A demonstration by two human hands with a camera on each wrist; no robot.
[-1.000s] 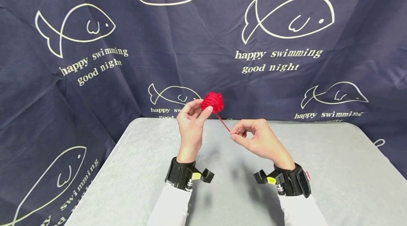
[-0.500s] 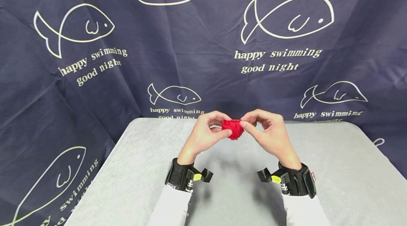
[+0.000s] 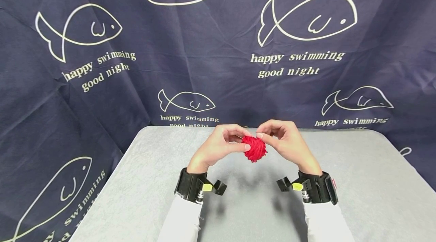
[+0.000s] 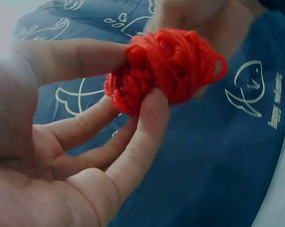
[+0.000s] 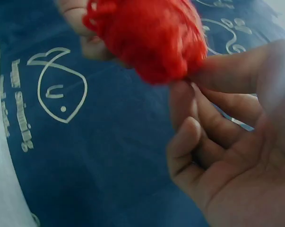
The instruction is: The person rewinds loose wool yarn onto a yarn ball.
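Head view: your hands meet above the far middle of the grey surface [image 3: 136, 196], forearms angled inward, wrists raised. Left hand [image 3: 218, 146] pinches the red yarn ball [image 3: 254, 148] between thumb and fingertips; left wrist view shows the thumb on top, index finger under the ball, other fingers loosely curled below. Right hand [image 3: 285, 140] pinches the ball's opposite side, thumb and forefinger on it, remaining fingers curled into the palm. Ball is held in the air between both hands, clear of the surface. Black wrist straps [image 3: 192, 189] on both arms, white sleeves [image 3: 180, 221] behind them.
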